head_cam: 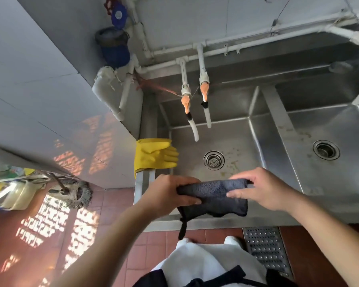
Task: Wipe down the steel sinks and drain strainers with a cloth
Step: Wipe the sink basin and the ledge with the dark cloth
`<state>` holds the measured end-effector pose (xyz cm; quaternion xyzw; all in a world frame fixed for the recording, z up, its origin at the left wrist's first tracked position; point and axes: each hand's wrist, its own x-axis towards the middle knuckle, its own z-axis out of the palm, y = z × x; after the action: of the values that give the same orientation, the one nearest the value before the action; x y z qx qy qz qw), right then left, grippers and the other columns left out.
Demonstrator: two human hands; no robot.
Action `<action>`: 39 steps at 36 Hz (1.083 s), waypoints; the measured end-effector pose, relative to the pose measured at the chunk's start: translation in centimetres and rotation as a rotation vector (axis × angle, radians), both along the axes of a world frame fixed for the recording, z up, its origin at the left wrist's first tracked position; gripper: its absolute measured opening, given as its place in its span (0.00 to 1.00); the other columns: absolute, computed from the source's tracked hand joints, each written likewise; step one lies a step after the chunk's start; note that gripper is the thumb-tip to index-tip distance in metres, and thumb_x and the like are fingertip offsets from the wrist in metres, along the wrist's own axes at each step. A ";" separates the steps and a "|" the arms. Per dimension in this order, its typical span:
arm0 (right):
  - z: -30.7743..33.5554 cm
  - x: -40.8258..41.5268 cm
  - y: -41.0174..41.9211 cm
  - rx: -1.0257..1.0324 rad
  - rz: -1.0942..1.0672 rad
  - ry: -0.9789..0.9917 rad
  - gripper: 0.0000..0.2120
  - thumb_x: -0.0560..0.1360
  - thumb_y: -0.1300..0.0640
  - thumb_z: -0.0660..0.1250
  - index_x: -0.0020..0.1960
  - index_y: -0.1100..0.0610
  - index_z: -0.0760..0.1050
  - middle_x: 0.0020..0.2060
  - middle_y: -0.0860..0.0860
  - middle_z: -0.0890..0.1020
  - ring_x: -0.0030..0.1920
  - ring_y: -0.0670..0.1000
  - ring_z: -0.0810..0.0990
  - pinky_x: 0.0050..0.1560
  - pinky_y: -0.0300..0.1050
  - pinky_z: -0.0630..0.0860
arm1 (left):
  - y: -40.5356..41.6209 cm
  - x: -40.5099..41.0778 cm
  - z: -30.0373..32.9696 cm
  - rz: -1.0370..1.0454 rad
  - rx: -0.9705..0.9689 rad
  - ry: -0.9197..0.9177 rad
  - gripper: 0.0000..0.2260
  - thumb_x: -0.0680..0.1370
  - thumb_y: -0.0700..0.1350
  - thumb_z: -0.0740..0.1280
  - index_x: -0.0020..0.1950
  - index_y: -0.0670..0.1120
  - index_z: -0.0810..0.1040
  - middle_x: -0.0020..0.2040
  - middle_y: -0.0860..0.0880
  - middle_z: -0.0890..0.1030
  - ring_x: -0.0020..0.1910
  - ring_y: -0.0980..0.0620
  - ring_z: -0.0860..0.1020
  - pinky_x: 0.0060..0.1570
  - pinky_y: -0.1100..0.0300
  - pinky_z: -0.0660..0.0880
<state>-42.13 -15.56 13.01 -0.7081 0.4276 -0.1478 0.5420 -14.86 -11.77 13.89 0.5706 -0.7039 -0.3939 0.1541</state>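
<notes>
A dark grey cloth (215,196) is held folded above the front rim of the left steel sink (232,141). My left hand (170,191) grips its left end. My right hand (263,189) pinches its right end between thumb and fingers. A loop of the cloth hangs down below. The left sink's round drain strainer (214,160) lies just beyond the cloth. The right sink (327,129) has its own drain strainer (326,150). Both basins show brownish spots.
A yellow rubber glove (153,155) hangs over the sink's left rim. Two white taps with orange handles (186,100) hang over the left basin. A floor drain grate (266,249) lies by my feet. A mop head (71,192) and clutter sit at left.
</notes>
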 end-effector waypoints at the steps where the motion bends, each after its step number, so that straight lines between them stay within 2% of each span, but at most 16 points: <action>1: -0.5 -0.2 -0.2 0.038 0.016 -0.029 0.08 0.70 0.50 0.76 0.47 0.50 0.85 0.41 0.46 0.86 0.42 0.41 0.82 0.45 0.34 0.74 | 0.2 -0.3 -0.6 0.029 0.040 0.009 0.16 0.68 0.49 0.79 0.53 0.60 0.82 0.35 0.66 0.79 0.34 0.66 0.75 0.38 0.70 0.68; 5: -1.9 -1.3 -1.2 0.075 0.011 -0.095 0.13 0.70 0.62 0.78 0.54 0.56 0.85 0.55 0.43 0.84 0.57 0.40 0.81 0.58 0.28 0.70 | 1.4 -1.0 -1.8 0.067 0.206 0.112 0.16 0.71 0.45 0.77 0.55 0.60 0.82 0.40 0.62 0.82 0.40 0.65 0.77 0.43 0.66 0.74; 7: -2.0 -1.5 -1.8 0.086 0.017 -0.140 0.12 0.70 0.64 0.77 0.53 0.57 0.85 0.58 0.43 0.83 0.58 0.41 0.80 0.60 0.32 0.71 | 1.9 -1.3 -1.8 0.098 0.236 0.161 0.15 0.73 0.43 0.76 0.56 0.58 0.83 0.41 0.61 0.82 0.41 0.65 0.76 0.44 0.68 0.74; 10: -1.9 -1.1 -2.6 0.115 0.016 -0.227 0.10 0.69 0.65 0.77 0.50 0.58 0.85 0.52 0.48 0.86 0.52 0.47 0.84 0.54 0.39 0.77 | 2.0 -1.5 -1.6 0.156 0.238 0.174 0.16 0.72 0.42 0.76 0.58 0.56 0.83 0.44 0.59 0.84 0.44 0.63 0.79 0.47 0.65 0.76; 13: -1.8 0.1 -3.5 0.086 0.084 -0.247 0.09 0.69 0.62 0.78 0.49 0.56 0.85 0.43 0.52 0.86 0.47 0.53 0.84 0.51 0.44 0.78 | 1.3 -1.2 -1.2 0.136 0.278 0.122 0.23 0.70 0.47 0.78 0.63 0.57 0.79 0.52 0.56 0.84 0.53 0.57 0.82 0.55 0.55 0.79; 16: -2.1 1.8 -4.1 0.051 0.206 -0.134 0.09 0.70 0.56 0.78 0.48 0.48 0.84 0.43 0.45 0.86 0.45 0.45 0.83 0.52 0.42 0.78 | 0.0 -0.8 -1.2 0.124 0.264 0.139 0.38 0.67 0.50 0.81 0.74 0.58 0.69 0.67 0.56 0.77 0.66 0.56 0.76 0.68 0.51 0.73; 18: -2.5 3.1 -4.5 0.008 0.227 -0.058 0.09 0.69 0.53 0.78 0.48 0.45 0.83 0.43 0.40 0.85 0.45 0.41 0.82 0.52 0.42 0.77 | -1.3 -1.1 -1.5 0.049 0.249 0.156 0.42 0.68 0.48 0.81 0.77 0.58 0.64 0.71 0.57 0.73 0.70 0.58 0.71 0.69 0.55 0.71; 19: -2.7 3.5 -4.9 -0.010 0.214 -0.035 0.10 0.69 0.52 0.78 0.49 0.45 0.82 0.43 0.39 0.84 0.46 0.40 0.82 0.52 0.41 0.76 | -2.1 -1.3 -2.0 0.012 0.271 0.184 0.41 0.69 0.46 0.81 0.76 0.58 0.64 0.69 0.57 0.74 0.69 0.58 0.73 0.66 0.55 0.74; 21: -3.1 4.0 -5.9 -0.025 0.158 -0.006 0.12 0.68 0.51 0.78 0.50 0.44 0.81 0.45 0.36 0.84 0.48 0.38 0.81 0.52 0.36 0.75 | -4.0 -1.6 -3.5 -0.017 0.321 0.194 0.31 0.70 0.45 0.79 0.69 0.58 0.72 0.59 0.56 0.81 0.57 0.59 0.80 0.56 0.51 0.80; 23: -3.9 4.2 -7.1 -0.011 0.071 0.019 0.12 0.68 0.51 0.78 0.50 0.44 0.82 0.46 0.36 0.84 0.50 0.37 0.81 0.52 0.31 0.74 | -5.8 -1.5 -5.5 0.009 0.335 0.136 0.18 0.69 0.46 0.77 0.57 0.50 0.80 0.45 0.51 0.82 0.43 0.57 0.77 0.50 0.45 0.79; 24: -4.4 4.2 -7.7 0.006 0.000 0.026 0.12 0.67 0.53 0.79 0.49 0.43 0.82 0.47 0.36 0.84 0.50 0.37 0.81 0.52 0.30 0.73 | -6.5 -1.4 -6.6 0.037 0.370 0.139 0.15 0.69 0.46 0.76 0.53 0.45 0.81 0.42 0.47 0.82 0.41 0.56 0.75 0.50 0.44 0.78; 27: -6.9 4.0 -8.7 0.050 -0.286 0.048 0.15 0.69 0.56 0.79 0.52 0.43 0.81 0.46 0.39 0.85 0.49 0.38 0.82 0.54 0.32 0.75 | -8.2 -0.8 -10.1 0.135 0.525 0.239 0.13 0.70 0.40 0.76 0.52 0.37 0.81 0.44 0.38 0.82 0.44 0.52 0.75 0.55 0.42 0.76; 31: -11.9 3.4 -8.9 0.082 -0.582 0.186 0.07 0.75 0.53 0.72 0.52 0.44 0.80 0.48 0.40 0.84 0.52 0.41 0.82 0.53 0.38 0.74 | -10.1 -0.4 -15.6 0.426 0.634 0.307 0.11 0.72 0.33 0.74 0.53 0.37 0.81 0.49 0.40 0.84 0.47 0.50 0.78 0.56 0.44 0.77; 33: -15.3 3.5 -8.5 0.190 -0.595 0.281 0.08 0.76 0.52 0.72 0.54 0.47 0.80 0.51 0.44 0.84 0.54 0.47 0.83 0.54 0.42 0.76 | -11.6 -0.3 -18.3 0.621 0.740 0.417 0.13 0.74 0.33 0.72 0.57 0.42 0.80 0.53 0.41 0.84 0.49 0.47 0.81 0.51 0.50 0.79; 35: -18.6 3.6 -8.0 0.284 -0.540 0.401 0.15 0.75 0.49 0.72 0.60 0.50 0.79 0.58 0.48 0.83 0.58 0.51 0.81 0.59 0.46 0.75 | -13.3 -0.3 -21.0 0.763 0.848 0.507 0.15 0.75 0.35 0.71 0.59 0.47 0.79 0.52 0.45 0.84 0.48 0.49 0.81 0.46 0.54 0.78; 39: -23.1 3.7 -7.5 0.409 -0.393 0.565 0.25 0.75 0.43 0.70 0.70 0.49 0.73 0.69 0.48 0.75 0.66 0.52 0.76 0.61 0.43 0.71 | -16.7 -0.6 -26.6 0.946 0.932 0.544 0.10 0.75 0.36 0.70 0.51 0.49 0.77 0.47 0.47 0.81 0.45 0.48 0.79 0.42 0.52 0.79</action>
<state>-38.40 -23.05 -10.13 -0.5033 0.7077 0.0399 0.4943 -15.50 -28.47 -12.69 0.7025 -0.0764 -0.6729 0.2188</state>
